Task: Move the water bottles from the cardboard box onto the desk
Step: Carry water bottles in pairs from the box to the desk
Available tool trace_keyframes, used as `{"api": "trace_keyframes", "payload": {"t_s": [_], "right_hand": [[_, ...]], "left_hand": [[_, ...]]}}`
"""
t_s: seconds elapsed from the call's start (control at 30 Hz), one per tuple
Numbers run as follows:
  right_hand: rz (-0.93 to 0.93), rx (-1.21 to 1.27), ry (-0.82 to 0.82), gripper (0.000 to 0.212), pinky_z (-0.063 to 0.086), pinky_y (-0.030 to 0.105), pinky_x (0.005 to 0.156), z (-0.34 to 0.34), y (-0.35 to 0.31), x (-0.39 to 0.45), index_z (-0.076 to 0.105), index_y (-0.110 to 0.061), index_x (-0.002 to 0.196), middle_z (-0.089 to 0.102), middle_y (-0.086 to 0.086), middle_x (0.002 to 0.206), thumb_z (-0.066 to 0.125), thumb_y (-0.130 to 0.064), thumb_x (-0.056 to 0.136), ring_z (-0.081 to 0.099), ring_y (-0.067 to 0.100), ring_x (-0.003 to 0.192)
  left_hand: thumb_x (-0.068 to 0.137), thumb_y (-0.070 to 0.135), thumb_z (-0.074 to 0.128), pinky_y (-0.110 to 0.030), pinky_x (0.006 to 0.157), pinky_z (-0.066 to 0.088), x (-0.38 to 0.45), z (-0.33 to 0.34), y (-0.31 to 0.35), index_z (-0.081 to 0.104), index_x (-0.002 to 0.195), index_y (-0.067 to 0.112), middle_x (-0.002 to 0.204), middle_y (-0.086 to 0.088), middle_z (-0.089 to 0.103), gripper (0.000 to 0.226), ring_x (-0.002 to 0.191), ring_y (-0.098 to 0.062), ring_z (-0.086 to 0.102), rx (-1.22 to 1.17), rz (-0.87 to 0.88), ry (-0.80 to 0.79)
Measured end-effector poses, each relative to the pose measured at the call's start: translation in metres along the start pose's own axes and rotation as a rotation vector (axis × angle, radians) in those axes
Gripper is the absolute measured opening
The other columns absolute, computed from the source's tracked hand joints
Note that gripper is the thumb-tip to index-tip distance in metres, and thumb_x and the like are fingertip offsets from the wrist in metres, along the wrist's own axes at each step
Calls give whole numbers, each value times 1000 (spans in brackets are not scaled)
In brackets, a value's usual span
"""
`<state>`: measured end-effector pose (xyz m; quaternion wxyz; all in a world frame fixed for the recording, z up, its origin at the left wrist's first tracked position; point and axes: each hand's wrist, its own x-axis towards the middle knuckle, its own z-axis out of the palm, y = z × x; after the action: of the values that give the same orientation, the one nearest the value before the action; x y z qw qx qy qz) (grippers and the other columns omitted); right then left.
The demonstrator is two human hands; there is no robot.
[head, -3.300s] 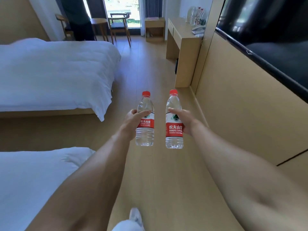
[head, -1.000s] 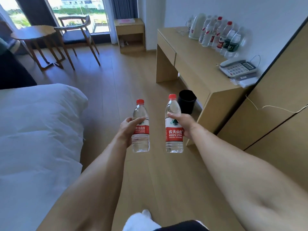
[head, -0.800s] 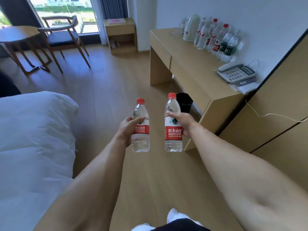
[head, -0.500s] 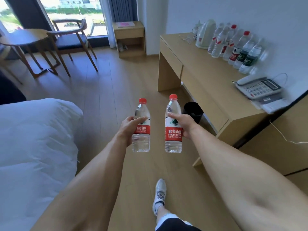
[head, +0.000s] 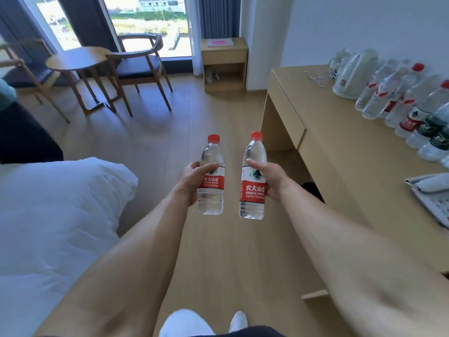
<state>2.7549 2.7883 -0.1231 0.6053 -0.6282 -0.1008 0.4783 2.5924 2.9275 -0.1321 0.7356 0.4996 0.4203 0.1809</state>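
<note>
I am gripping one upright bottle (head: 211,176) in my left hand (head: 192,177), another bottle (head: 252,178) in my right hand (head: 273,178), the desk (head: 340,147) lying to its right.

The desk (head: 340,152) has come nearer, its far bottles (head: 401,98) seemingly blurred

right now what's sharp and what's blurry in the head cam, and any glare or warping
Head view: the two held bottles, left and right, are sharp, labels readable; the row of bottles on the desk and the kettle at the right edge are smeared with blur; the window is overexposed; wide-angle warping bends the desk edge and stretches both forearms near the bottom.
</note>
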Motion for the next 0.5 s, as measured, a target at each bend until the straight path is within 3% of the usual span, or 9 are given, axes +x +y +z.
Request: {"api": "trace_keyframes", "payload": {"t_s": [0.27, 0.37, 0.5], "right_hand": [[-53, 56, 99, 49, 55, 49, 93, -41, -39, 74, 57, -4, 126, 67, 18, 106, 74, -29, 87, 67, 32, 92], [-64, 85, 145, 45, 58, 44, 79, -56, -56, 103, 60, -2, 122, 70, 16, 97, 75, -26, 87, 69, 30, 83], [-106, 162, 237, 35, 57, 36, 64, -69, -83, 143, 61, -1, 114, 71, 14, 83, 74, -19, 87, 69, 26, 70]], "left_hand": [[78, 15, 83, -52, 81, 60, 102, 43, 36, 63, 105, 10, 94, -14, 71, 34, 80, -29, 69, 21, 17, -85], [76, 17, 85, -39, 64, 58, 146, 65, 50, 63, 96, 13, 85, -7, 71, 29, 67, -20, 70, 41, 9, -152], [73, 15, 87, -41, 71, 59, 210, 95, 74, 64, 100, 12, 89, -9, 72, 35, 71, -21, 72, 55, -2, -261]]}}
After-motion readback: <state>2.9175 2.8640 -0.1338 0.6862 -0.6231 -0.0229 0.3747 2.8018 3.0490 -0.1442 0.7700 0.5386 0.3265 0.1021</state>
